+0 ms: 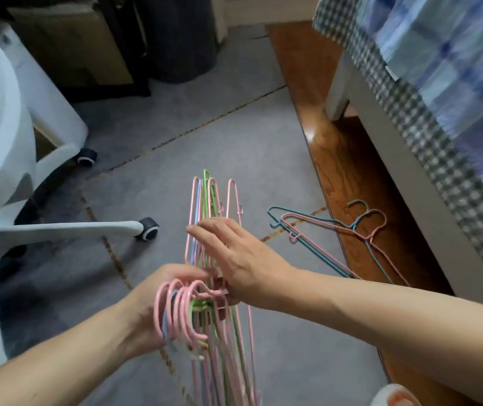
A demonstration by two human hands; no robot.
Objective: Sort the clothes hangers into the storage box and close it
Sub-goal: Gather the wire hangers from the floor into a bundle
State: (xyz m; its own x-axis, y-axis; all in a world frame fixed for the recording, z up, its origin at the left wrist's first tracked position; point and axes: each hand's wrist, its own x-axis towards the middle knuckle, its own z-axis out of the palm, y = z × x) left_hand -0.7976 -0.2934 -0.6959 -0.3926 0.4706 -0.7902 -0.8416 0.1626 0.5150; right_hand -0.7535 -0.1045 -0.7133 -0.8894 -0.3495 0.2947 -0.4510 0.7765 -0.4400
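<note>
A bundle of thin wire hangers [205,200], mostly pink with some green and blue, stands on edge above the grey floor. My left hand [146,306] grips the bundle near the hooks, which curl over its fingers. My right hand [234,253] lies flat against the right side of the bundle, fingers straight and pointing left. Two more hangers, one teal [307,219] and one pink [365,236], lie on the floor to the right, partly on the wooden strip. No storage box is in view.
A white office chair [5,159] with castors [148,228] fills the left side. A bed with a checked cover [428,118] and a white frame runs along the right. A dark bin [181,39] stands at the back.
</note>
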